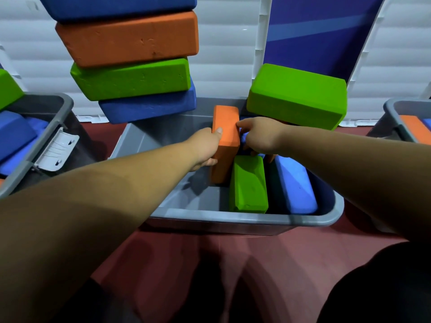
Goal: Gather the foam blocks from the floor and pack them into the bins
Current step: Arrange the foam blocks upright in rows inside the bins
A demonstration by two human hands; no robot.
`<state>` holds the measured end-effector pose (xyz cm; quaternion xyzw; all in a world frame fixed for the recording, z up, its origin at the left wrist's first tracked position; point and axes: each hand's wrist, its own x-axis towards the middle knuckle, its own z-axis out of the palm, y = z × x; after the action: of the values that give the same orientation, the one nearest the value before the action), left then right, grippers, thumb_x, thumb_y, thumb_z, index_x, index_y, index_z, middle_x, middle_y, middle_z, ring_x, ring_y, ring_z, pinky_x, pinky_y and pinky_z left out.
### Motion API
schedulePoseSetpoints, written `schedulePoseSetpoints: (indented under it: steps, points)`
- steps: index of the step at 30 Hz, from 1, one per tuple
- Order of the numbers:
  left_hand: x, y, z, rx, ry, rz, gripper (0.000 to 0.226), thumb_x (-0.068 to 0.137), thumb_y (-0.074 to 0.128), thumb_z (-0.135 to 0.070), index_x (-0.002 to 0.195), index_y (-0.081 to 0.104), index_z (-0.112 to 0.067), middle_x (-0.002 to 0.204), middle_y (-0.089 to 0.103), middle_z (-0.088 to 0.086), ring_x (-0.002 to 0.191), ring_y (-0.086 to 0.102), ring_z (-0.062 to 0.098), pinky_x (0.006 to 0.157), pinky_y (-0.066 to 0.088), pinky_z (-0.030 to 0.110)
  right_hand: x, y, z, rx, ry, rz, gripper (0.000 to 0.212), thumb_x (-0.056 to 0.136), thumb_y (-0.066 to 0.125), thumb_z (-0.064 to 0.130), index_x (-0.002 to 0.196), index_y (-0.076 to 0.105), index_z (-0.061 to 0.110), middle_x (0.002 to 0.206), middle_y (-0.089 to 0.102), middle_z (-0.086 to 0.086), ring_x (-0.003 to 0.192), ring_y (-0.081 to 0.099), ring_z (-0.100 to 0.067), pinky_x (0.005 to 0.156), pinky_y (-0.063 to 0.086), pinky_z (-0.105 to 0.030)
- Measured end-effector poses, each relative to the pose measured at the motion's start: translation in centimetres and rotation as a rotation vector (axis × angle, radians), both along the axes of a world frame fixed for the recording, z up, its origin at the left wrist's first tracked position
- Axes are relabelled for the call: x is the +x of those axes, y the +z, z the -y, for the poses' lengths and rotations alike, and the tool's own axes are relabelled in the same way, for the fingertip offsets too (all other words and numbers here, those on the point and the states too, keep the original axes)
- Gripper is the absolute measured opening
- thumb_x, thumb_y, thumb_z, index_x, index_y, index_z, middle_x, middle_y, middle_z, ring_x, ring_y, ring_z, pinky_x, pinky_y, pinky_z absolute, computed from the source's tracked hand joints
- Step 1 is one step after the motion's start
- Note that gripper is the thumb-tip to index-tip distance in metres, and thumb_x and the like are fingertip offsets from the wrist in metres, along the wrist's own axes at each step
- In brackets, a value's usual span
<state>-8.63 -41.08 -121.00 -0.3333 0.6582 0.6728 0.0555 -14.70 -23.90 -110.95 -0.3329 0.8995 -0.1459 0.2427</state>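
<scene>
Now 2 hands (205, 145) (262, 136) grip the orange block (227, 136) edgewise, pointing away.

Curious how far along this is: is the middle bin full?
Not full. The bin holds a green block, a blue block and an orange block at right; bare floor shows at left.

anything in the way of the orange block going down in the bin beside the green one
Nothing visible does. The orange block, gripped by left hand and right hand, is inside the gray bin beside the green block, bare floor to its left.
</scene>
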Motion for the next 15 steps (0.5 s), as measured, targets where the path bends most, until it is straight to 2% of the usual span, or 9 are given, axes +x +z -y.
schedulePoseSetpoints:
  steps: [2,4,7,9,10,11,12,13,15]
  points:
    - [0.0,-0.3,0.3,0.027,-0.007,0.005,0.067,0.099,0.048,-0.059,0.157,0.037,-0.027,0.164,0.036,0.006,0.138,0.052,0.034,0.072,0.065,0.037,0.1,-0.1,-0.1,-0.008,-0.002,-0.011,0.063,0.095,0.035,0.001,0.154,0.045,0.021,0.141,0.059,-0.009,0.106,0.068,-0.03,0.046,0.048,-0.021]
    - [0.0,-0.3,0.8,0.055,0.008,0.016,0.068,0.099,0.049,-0.059,0.159,0.035,-0.03,0.167,0.033,0.005,0.14,0.05,0.034,0.067,0.065,0.036,0.0,-0.4,-0.2,-0.011,0.025,0.005,0.068,0.095,0.038,0.0,0.157,0.04,0.027,0.144,0.058,-0.007,0.1,0.07,-0.028,0.048,0.05,-0.024]
    - [0.3,0.1,1.3,0.07,-0.007,0.046,0.068,0.101,0.048,-0.057,0.161,0.031,-0.03,0.169,0.03,0.005,0.144,0.046,0.036,0.065,0.064,0.037,-0.1,-0.7,-0.2,0.03,0.093,-0.021,0.066,0.097,0.04,0.001,0.158,0.04,0.026,0.144,0.058,-0.008,0.073,0.062,-0.014,0.041,0.042,-0.013]
    - [0.6,-0.3,0.8,0.075,-0.067,0.121,0.069,0.105,0.045,-0.055,0.164,0.024,-0.027,0.172,0.025,0.006,0.148,0.043,0.038,0.069,0.064,0.042,0.2,-0.8,-0.3,0.061,0.138,-0.065,0.063,0.096,0.041,0.001,0.153,0.049,0.026,0.145,0.058,-0.009,0.07,0.058,-0.01,0.049,0.045,-0.013]
    - [0.7,-0.7,0.3,0.068,-0.085,0.163,0.069,0.107,0.043,-0.054,0.165,0.022,-0.025,0.172,0.024,0.006,0.147,0.044,0.038,0.068,0.064,0.043,0.3,-1.0,-0.4,0.07,0.171,-0.086,0.06,0.094,0.042,0.001,0.148,0.055,0.025,0.146,0.056,-0.009,0.084,0.063,-0.014,0.064,0.052,-0.018]
    - [0.9,-1.1,-0.1,0.054,-0.086,0.181,0.067,0.107,0.042,-0.054,0.164,0.024,-0.024,0.171,0.026,0.007,0.144,0.047,0.04,0.066,0.065,0.044,0.5,-1.2,-0.3,0.085,0.208,-0.111,0.057,0.092,0.043,0.001,0.143,0.06,0.022,0.149,0.053,-0.009,0.106,0.063,-0.019,0.085,0.053,-0.026]
    - [0.8,-1.6,-0.4,0.044,-0.073,0.172,0.065,0.107,0.041,-0.055,0.162,0.027,-0.024,0.169,0.03,0.009,0.137,0.054,0.041,0.064,0.065,0.046,0.6,-1.5,-0.2,0.119,0.243,-0.134,0.055,0.091,0.044,0.0,0.141,0.061,0.017,0.152,0.048,-0.011,0.126,0.055,-0.023,0.102,0.046,-0.031]
    - [0.8,-1.6,-0.8,0.044,-0.056,0.16,0.063,0.107,0.041,-0.055,0.161,0.03,-0.024,0.165,0.035,0.012,0.127,0.061,0.042,0.065,0.065,0.046,0.6,-1.7,-0.2,0.152,0.262,-0.153,0.055,0.092,0.044,0.0,0.144,0.058,0.014,0.155,0.044,-0.012,0.139,0.045,-0.023,0.112,0.036,-0.032]
    - [0.6,-1.0,-1.0,0.075,-0.029,0.151,0.062,0.108,0.04,-0.054,0.16,0.031,-0.02,0.158,0.044,0.017,0.111,0.07,0.039,0.072,0.066,0.045,0.7,-1.6,-0.2,0.177,0.254,-0.154,0.058,0.094,0.044,0.001,0.15,0.05,0.012,0.16,0.037,-0.011,0.147,0.036,-0.022,0.117,0.028,-0.029]
